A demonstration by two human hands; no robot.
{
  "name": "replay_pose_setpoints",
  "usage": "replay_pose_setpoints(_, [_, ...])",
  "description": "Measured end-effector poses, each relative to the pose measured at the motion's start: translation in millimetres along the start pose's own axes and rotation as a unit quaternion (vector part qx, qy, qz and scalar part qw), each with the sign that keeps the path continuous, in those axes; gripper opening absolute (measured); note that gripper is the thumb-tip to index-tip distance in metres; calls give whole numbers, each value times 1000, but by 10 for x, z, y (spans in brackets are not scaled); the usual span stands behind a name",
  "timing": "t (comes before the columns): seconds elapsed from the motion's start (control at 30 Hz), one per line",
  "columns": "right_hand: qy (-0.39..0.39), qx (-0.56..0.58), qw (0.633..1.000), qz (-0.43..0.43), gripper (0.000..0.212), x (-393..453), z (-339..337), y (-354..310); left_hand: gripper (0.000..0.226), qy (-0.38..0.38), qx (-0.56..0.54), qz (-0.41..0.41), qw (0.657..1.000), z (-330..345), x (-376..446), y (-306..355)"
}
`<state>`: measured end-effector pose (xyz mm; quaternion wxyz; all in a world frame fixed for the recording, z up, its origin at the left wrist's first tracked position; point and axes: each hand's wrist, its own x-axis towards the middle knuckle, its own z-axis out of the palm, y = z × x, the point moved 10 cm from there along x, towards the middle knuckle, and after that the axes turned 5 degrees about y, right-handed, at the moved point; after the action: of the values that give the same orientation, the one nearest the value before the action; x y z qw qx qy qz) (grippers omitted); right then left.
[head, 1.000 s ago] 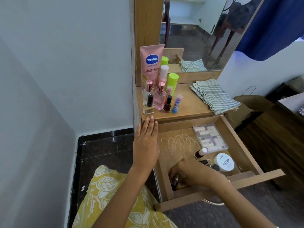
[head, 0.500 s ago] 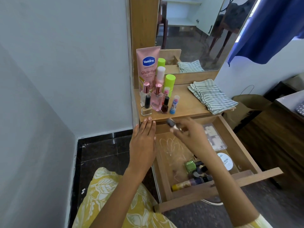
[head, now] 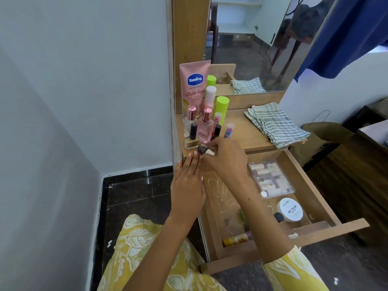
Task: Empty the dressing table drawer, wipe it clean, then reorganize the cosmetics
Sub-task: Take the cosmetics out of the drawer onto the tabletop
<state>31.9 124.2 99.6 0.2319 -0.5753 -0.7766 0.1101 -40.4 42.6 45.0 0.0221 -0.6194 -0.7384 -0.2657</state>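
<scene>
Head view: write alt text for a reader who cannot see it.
A person's right hand sets a small dark-capped bottle on a dressing table top beside upright cosmetics, while the left hand rests flat against the table's front edge. Below, the open drawer still holds a clear compartment box, a white jar and a few small items.

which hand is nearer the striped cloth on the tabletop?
Right. The right hand sits at the tabletop's front edge, left of the striped cloth; the left hand lies farther left, below the edge.
</scene>
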Motion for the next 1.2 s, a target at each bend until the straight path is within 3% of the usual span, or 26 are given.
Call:
replay_pose_setpoints(0.07, [-33,-27,999,-6,27,-33,78,42,49,3,-4,-1,1000,-1,0,-3])
replay_pose_setpoints(0.13, [-32,27,999,5,29,-51,81,119,49,9,-3,-2,1000,-24,0,6])
replay_pose_setpoints(0.23, [39,228,971,64,31,-48,-20,264,49,25,4,4,1000,-61,-2,37])
replay_pose_setpoints(0.33, [114,307,941,87,26,-71,-55,295,48,34,11,8,999,-77,-5,51])
replay_pose_setpoints(0.63, [126,195,972,46,16,3,57,117,46,25,11,3,1000,-41,-5,30])
replay_pose_setpoints(0.8, [118,197,973,33,29,-114,-84,218,49,24,26,0,999,-19,-3,33])
replay_pose_setpoints(0.87, [61,136,989,-12,23,-178,-120,297,50,20,41,-2,999,-9,2,41])
replay_pose_setpoints(0.93, [-87,25,994,-68,13,-292,9,394,52,5,61,0,998,39,5,47])
replay_pose_setpoints(1.03, [-308,-134,931,-143,21,-701,297,580,54,4,73,-5,997,89,3,14])
replay_pose_setpoints(1.2, [-415,-224,854,-222,27,-1285,646,672,55,1,87,-3,996,87,-11,27])
